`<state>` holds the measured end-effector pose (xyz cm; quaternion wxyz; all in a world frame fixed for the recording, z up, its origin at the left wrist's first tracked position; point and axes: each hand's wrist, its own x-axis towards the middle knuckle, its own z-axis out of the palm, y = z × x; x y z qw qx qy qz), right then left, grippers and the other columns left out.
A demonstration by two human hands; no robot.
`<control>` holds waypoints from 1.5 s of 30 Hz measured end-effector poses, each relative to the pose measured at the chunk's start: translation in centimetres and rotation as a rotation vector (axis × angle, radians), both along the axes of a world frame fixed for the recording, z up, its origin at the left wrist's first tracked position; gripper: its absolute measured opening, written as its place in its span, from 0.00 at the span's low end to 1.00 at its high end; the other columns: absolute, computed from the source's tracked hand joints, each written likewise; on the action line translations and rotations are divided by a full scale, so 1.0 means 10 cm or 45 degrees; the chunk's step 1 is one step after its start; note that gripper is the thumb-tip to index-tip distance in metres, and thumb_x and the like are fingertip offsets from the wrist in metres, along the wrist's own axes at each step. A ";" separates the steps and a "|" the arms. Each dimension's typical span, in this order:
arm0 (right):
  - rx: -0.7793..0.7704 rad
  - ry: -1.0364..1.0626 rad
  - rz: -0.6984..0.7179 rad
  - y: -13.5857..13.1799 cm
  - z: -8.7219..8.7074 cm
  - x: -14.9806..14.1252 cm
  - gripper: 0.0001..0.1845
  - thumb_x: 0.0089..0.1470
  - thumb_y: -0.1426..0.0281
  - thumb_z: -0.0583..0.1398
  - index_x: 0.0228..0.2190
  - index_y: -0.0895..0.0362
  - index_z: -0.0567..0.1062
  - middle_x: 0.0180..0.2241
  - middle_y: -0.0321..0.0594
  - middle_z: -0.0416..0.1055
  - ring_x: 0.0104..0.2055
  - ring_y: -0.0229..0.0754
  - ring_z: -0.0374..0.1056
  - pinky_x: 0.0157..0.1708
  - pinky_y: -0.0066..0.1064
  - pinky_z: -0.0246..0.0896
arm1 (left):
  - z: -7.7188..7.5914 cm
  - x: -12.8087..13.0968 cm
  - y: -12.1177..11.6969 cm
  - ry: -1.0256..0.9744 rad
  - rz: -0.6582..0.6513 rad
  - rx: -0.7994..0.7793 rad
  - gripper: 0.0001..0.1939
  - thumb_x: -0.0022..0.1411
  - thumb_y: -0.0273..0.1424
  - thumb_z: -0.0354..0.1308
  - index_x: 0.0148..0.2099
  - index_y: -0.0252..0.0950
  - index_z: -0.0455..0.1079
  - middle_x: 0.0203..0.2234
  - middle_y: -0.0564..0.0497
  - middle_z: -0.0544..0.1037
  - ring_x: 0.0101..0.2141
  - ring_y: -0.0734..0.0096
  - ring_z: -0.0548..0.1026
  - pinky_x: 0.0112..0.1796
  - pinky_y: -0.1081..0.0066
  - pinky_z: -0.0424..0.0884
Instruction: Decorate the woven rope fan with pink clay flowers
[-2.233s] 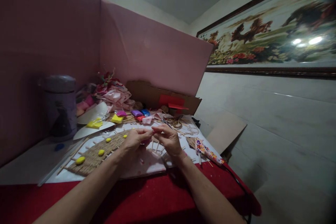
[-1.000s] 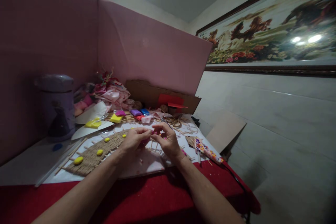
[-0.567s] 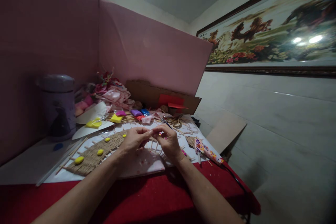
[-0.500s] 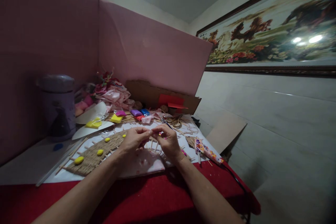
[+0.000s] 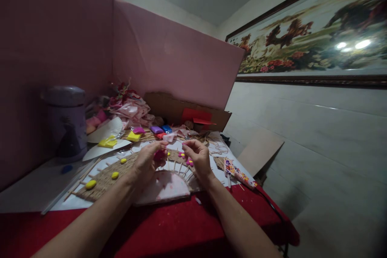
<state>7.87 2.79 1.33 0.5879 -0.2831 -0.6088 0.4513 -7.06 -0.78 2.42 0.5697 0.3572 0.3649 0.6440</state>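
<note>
My left hand (image 5: 148, 159) is curled around a lump of magenta clay (image 5: 159, 155), partly hidden by the fingers. Thumb and finger of my right hand (image 5: 198, 158) pinch a tiny bit of pink clay at their tips. Beneath both hands lies a fan-shaped panel (image 5: 107, 185) of woven brown cord on thin sticks. Yellow clay dots (image 5: 115, 175) sit on its left part, and pink flowers with yellow centres (image 5: 189, 163) on its right. A pale, pink-spotted half-round piece (image 5: 167, 187) forms the fan's lower middle.
Packs of yellow clay (image 5: 134, 136), purple clay (image 5: 156, 130) and blue clay (image 5: 167, 129) lie behind the fan. A purple flask (image 5: 67, 125) stands left. Rightward is a flower-patterned glue gun (image 5: 240, 175) with a black cord. Red cloth (image 5: 169, 225) covers the table's front.
My hands have drawn apart from fingertips touching, with a small pink piece now in the right one. More of the fan and its pink flowers shows between them.
</note>
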 end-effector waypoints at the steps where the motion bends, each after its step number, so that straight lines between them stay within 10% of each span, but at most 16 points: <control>1: -0.051 0.047 0.041 0.01 0.00 0.00 0.11 0.44 0.64 0.64 0.28 0.58 0.72 0.22 0.32 0.67 0.19 0.31 0.61 0.16 0.23 0.54 | 0.00 -0.01 0.00 -0.028 -0.025 -0.012 0.11 0.43 0.26 0.57 0.33 0.32 0.69 0.17 0.55 0.68 0.17 0.79 0.63 0.17 0.79 0.55; 7: -0.184 0.163 0.290 0.08 -0.02 0.01 0.16 0.41 0.65 0.66 0.33 0.57 0.73 0.21 0.32 0.69 0.18 0.30 0.61 0.15 0.21 0.55 | 0.01 -0.02 0.01 -0.142 -0.122 -0.095 0.02 0.45 0.23 0.52 0.22 0.32 0.64 0.15 0.52 0.67 0.16 0.79 0.62 0.15 0.80 0.52; 26: -0.190 0.208 0.252 0.09 -0.05 0.01 0.13 0.41 0.65 0.67 0.30 0.59 0.74 0.22 0.33 0.70 0.18 0.30 0.61 0.15 0.21 0.57 | -0.03 0.02 0.08 -0.152 -0.120 0.077 0.12 0.43 0.14 0.50 0.30 0.25 0.72 0.25 0.44 0.73 0.24 0.75 0.69 0.24 0.75 0.65; 45: -0.205 0.182 0.375 0.10 -0.05 0.02 0.20 0.44 0.55 0.64 0.29 0.60 0.73 0.17 0.34 0.70 0.13 0.30 0.60 0.10 0.20 0.52 | -0.03 0.02 0.02 0.022 -0.170 0.072 0.11 0.45 0.26 0.64 0.34 0.31 0.70 0.18 0.53 0.71 0.17 0.78 0.66 0.17 0.78 0.58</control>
